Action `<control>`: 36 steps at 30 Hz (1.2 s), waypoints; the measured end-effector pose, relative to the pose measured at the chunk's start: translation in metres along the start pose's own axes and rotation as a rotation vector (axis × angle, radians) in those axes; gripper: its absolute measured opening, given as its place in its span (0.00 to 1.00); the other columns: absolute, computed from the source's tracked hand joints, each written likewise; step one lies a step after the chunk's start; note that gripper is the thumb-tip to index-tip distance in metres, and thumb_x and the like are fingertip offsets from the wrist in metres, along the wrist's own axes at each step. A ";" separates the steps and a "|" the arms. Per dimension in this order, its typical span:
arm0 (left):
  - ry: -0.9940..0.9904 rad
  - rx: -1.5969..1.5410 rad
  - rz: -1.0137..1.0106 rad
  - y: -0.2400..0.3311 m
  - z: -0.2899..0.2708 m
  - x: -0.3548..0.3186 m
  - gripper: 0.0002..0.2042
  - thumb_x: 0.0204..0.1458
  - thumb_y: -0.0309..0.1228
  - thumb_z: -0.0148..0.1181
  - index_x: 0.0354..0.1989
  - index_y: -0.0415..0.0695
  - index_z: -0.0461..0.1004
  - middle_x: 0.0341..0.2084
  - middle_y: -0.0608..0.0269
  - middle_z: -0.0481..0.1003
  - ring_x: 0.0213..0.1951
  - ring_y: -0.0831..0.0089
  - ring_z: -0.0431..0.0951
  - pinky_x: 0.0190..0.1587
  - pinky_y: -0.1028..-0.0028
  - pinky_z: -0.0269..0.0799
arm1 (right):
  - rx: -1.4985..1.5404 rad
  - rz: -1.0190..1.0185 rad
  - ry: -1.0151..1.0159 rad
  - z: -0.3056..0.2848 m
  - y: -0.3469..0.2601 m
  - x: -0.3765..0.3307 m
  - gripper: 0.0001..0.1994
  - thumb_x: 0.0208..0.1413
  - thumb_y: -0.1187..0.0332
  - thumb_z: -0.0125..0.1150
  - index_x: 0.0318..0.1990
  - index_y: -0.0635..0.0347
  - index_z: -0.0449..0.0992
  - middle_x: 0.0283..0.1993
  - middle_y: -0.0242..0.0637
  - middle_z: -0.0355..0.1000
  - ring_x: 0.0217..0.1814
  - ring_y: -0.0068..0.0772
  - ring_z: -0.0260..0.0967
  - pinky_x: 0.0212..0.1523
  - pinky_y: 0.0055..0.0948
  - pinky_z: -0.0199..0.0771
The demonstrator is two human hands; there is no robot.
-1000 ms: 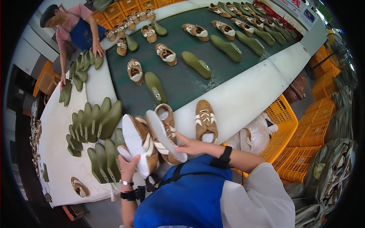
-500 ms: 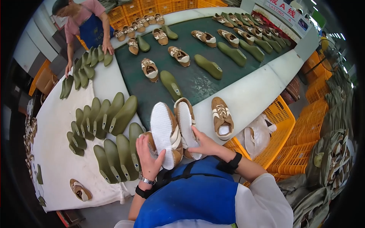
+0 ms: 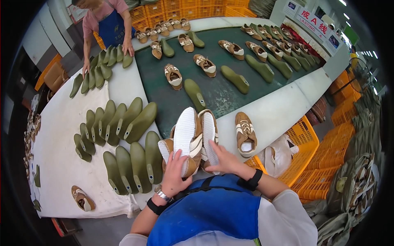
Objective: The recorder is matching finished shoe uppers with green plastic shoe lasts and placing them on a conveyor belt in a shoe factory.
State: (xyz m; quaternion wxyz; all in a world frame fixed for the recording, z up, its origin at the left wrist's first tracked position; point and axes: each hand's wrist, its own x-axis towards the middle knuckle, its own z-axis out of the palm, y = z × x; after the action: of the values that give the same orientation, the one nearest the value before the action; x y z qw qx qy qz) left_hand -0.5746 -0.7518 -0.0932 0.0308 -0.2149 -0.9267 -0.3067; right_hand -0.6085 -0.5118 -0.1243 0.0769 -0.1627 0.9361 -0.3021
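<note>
Close to my body, brown-and-white shoe uppers with white ribbed undersides facing up are bunched between my hands. My left hand (image 3: 175,171) curls around the heel end of the left upper (image 3: 185,129). From the other side, my right hand (image 3: 225,160) grips the right upper (image 3: 209,127), thumb along its side. Partly hidden behind the left upper is another brown upper (image 3: 166,149). Further right, a single laced brown upper (image 3: 245,133) lies on the white ledge, out of my grip. Green shoe lasts (image 3: 154,158) stand in rows left of my hands.
A dark green belt (image 3: 172,106) carries several shoe uppers and lasts. At the far left, a co-worker (image 3: 107,24) handles green lasts (image 3: 98,76). An orange crate (image 3: 305,151) with plastic-wrapped items stands at right. One upper (image 3: 83,198) lies on the white cloth (image 3: 61,164).
My left hand has shifted from the uppers' left side to the heel end of the left upper. The underlying upper shows more on the left. The whole view has shifted slightly.
</note>
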 end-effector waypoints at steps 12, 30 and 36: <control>0.041 -0.042 -0.040 0.016 -0.031 0.020 0.36 0.36 0.34 0.69 0.56 0.36 0.59 0.57 0.45 0.57 0.56 0.52 0.61 0.56 0.62 0.61 | 1.295 0.349 -0.440 -0.022 0.040 -0.008 0.42 0.46 0.74 0.54 0.67 0.49 0.37 0.58 0.39 0.57 0.52 0.24 0.59 0.49 0.26 0.63; -0.433 -1.632 -0.515 0.090 0.080 0.167 0.18 0.54 0.32 0.48 0.53 0.49 0.58 0.47 0.68 0.66 0.49 0.76 0.65 0.54 0.66 0.60 | 1.789 0.132 0.198 -0.144 0.147 -0.040 0.26 0.50 0.71 0.51 0.58 0.63 0.59 0.54 0.39 0.65 0.54 0.31 0.65 0.55 0.31 0.66; -0.994 -0.750 -0.631 0.047 0.124 0.128 0.31 0.54 0.39 0.54 0.64 0.48 0.49 0.56 0.62 0.62 0.57 0.75 0.61 0.54 0.66 0.63 | 1.134 0.660 0.203 -0.106 0.252 -0.049 0.25 0.50 0.68 0.56 0.57 0.64 0.61 0.52 0.39 0.67 0.52 0.31 0.66 0.50 0.29 0.68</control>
State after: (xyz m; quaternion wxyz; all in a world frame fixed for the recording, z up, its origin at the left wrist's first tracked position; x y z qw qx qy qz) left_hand -0.6620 -0.5972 -0.1430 -0.5639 -0.0462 -0.6805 -0.4655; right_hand -0.6537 -0.2447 -0.1859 0.1505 0.2274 0.6356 -0.7222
